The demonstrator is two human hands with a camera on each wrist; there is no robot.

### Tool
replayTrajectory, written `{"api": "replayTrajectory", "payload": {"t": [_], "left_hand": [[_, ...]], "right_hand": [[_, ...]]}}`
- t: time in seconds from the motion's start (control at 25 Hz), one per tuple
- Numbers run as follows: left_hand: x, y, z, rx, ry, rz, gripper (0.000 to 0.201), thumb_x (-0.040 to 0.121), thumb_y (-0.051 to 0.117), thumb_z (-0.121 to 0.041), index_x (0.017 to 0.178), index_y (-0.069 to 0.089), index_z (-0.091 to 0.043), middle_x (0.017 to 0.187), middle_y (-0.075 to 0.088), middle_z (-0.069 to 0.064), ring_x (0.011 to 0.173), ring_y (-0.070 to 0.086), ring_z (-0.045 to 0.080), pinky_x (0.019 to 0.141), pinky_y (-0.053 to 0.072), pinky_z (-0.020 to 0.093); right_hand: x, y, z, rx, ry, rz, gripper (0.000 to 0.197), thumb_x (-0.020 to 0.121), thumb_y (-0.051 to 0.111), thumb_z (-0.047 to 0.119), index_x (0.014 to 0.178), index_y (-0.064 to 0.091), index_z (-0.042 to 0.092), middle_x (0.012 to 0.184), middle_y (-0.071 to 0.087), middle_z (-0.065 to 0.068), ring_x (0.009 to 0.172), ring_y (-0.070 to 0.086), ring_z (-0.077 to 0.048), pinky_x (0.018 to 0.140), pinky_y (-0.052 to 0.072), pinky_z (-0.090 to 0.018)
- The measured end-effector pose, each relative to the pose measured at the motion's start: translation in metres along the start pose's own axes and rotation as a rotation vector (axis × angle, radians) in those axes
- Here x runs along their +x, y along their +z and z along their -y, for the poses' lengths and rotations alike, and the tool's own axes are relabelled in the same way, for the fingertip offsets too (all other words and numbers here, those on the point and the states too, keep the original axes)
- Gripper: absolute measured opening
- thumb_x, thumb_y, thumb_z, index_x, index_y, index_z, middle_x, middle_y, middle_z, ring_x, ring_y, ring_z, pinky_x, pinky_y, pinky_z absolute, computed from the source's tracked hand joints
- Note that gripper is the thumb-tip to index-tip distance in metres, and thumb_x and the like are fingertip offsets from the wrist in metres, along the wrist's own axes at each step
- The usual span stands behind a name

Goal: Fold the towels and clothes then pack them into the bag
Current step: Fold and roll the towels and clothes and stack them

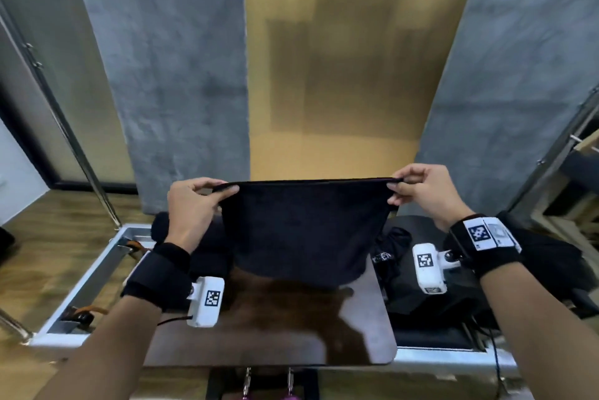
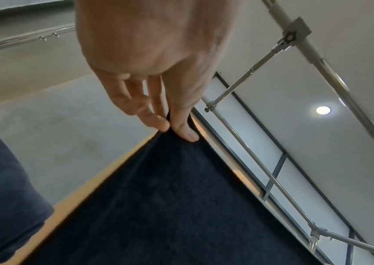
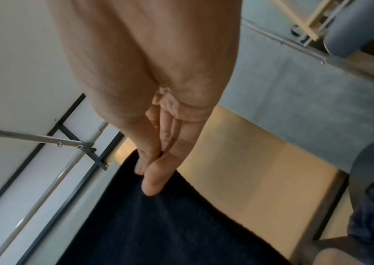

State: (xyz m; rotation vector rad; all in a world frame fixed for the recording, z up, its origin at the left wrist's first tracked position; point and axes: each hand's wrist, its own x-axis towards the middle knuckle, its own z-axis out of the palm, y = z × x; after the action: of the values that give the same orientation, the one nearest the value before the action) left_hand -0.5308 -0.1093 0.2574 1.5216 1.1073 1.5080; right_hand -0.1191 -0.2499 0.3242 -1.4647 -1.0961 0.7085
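A dark navy towel (image 1: 301,227) hangs stretched in the air above the dark glossy table (image 1: 291,328), its lower edge touching the tabletop. My left hand (image 1: 207,195) pinches its top left corner between thumb and fingers. My right hand (image 1: 411,187) pinches the top right corner. The left wrist view shows the left hand's fingertips (image 2: 181,129) clamped on the towel (image 2: 170,206) corner. In the right wrist view my thumb and fingers (image 3: 152,172) press the towel (image 3: 158,224) edge between them.
More dark clothes (image 1: 398,253) lie heaped behind and right of the table, with another dark bundle (image 1: 162,227) at the back left. A metal frame (image 1: 97,270) borders the left side. Grey and tan panels (image 1: 324,75) stand behind.
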Motion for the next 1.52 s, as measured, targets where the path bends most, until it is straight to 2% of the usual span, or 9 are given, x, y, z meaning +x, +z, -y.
{"api": "replayTrajectory", "payload": {"t": [0.16, 0.28, 0.48, 0.76, 1.0, 1.12, 1.24, 1.36, 1.52], "left_hand": [[-0.009, -0.015, -0.007, -0.022, -0.045, 0.046, 0.03, 0.07, 0.098, -0.04, 0.081, 0.08, -0.018, 0.06, 0.071, 0.01, 0.032, 0.05, 0.021, 0.038, 0.035, 0.016], [-0.016, -0.018, -0.017, -0.075, -0.075, 0.115, 0.009, 0.089, 0.085, -0.015, 0.087, 0.077, -0.012, 0.074, 0.074, 0.021, 0.057, 0.076, 0.034, 0.039, 0.046, 0.021], [-0.026, -0.027, -0.035, -0.124, -0.105, 0.154, 0.006, 0.093, 0.078, -0.002, 0.093, 0.078, -0.008, 0.084, 0.08, 0.013, 0.08, 0.081, 0.034, 0.049, 0.058, 0.024], [-0.038, -0.029, -0.047, -0.118, -0.106, 0.062, 0.016, 0.078, 0.094, -0.019, 0.085, 0.079, -0.018, 0.082, 0.081, 0.01, 0.065, 0.079, 0.026, 0.043, 0.05, 0.019], [-0.039, -0.021, -0.043, -0.149, -0.144, 0.037, 0.021, 0.097, 0.078, -0.027, 0.1, 0.063, -0.012, 0.085, 0.078, 0.014, 0.054, 0.075, 0.033, 0.041, 0.054, 0.029], [-0.043, -0.01, -0.039, -0.313, -0.123, 0.063, 0.011, 0.102, 0.069, -0.007, 0.098, 0.059, -0.007, 0.101, 0.079, 0.006, 0.086, 0.081, 0.031, 0.062, 0.064, 0.03], [-0.046, -0.004, -0.033, -0.385, -0.11, 0.046, 0.009, 0.102, 0.062, 0.005, 0.097, 0.064, -0.001, 0.13, 0.071, 0.002, 0.108, 0.078, 0.02, 0.082, 0.066, 0.034], [-0.051, -0.007, -0.029, -0.298, -0.108, 0.059, 0.008, 0.105, 0.062, -0.002, 0.105, 0.07, -0.005, 0.113, 0.078, 0.005, 0.099, 0.08, 0.027, 0.071, 0.067, 0.035], [-0.062, -0.017, -0.028, -0.172, -0.081, -0.01, 0.003, 0.098, 0.076, -0.016, 0.101, 0.076, -0.016, 0.078, 0.076, 0.013, 0.061, 0.074, 0.018, 0.05, 0.058, 0.027]], "right_hand": [[-0.015, 0.007, 0.004, -0.045, -0.08, -0.097, 0.003, 0.095, 0.067, -0.006, 0.098, 0.068, -0.006, 0.06, 0.065, -0.012, 0.049, 0.064, -0.019, 0.051, 0.054, -0.025], [-0.022, 0.007, 0.007, -0.104, -0.138, -0.134, 0.024, 0.092, 0.064, -0.014, 0.108, 0.071, 0.003, 0.072, 0.063, -0.017, 0.053, 0.066, -0.02, 0.054, 0.056, -0.026], [-0.032, 0.004, 0.014, -0.101, -0.093, -0.097, 0.025, 0.086, 0.071, -0.016, 0.102, 0.078, 0.002, 0.08, 0.069, -0.021, 0.058, 0.072, -0.024, 0.06, 0.06, -0.026], [-0.048, 0.004, 0.018, 0.058, -0.061, -0.103, 0.005, 0.096, 0.066, -0.006, 0.1, 0.068, -0.007, 0.085, 0.074, -0.027, 0.071, 0.077, -0.039, 0.063, 0.063, -0.03], [-0.051, 0.0, 0.02, -0.004, 0.056, -0.039, 0.014, 0.093, 0.069, -0.003, 0.103, 0.065, -0.012, 0.065, 0.058, -0.023, 0.042, 0.061, -0.031, 0.039, 0.046, -0.028], [-0.052, 0.008, 0.017, 0.148, -0.021, -0.08, 0.008, 0.098, 0.061, -0.008, 0.104, 0.065, -0.011, 0.088, 0.073, -0.027, 0.08, 0.078, -0.036, 0.074, 0.065, -0.032], [-0.052, 0.014, 0.007, 0.188, -0.07, -0.112, 0.008, 0.099, 0.058, -0.01, 0.103, 0.065, -0.01, 0.105, 0.075, -0.025, 0.101, 0.077, -0.03, 0.094, 0.06, -0.036], [-0.054, 0.01, -0.001, 0.194, -0.039, -0.132, 0.007, 0.099, 0.063, -0.005, 0.104, 0.067, -0.006, 0.1, 0.076, -0.025, 0.092, 0.078, -0.034, 0.087, 0.063, -0.035], [-0.067, 0.0, -0.006, 0.129, 0.0, -0.186, 0.007, 0.096, 0.07, 0.002, 0.101, 0.071, -0.003, 0.083, 0.075, -0.023, 0.067, 0.076, -0.035, 0.062, 0.063, -0.029]]}}
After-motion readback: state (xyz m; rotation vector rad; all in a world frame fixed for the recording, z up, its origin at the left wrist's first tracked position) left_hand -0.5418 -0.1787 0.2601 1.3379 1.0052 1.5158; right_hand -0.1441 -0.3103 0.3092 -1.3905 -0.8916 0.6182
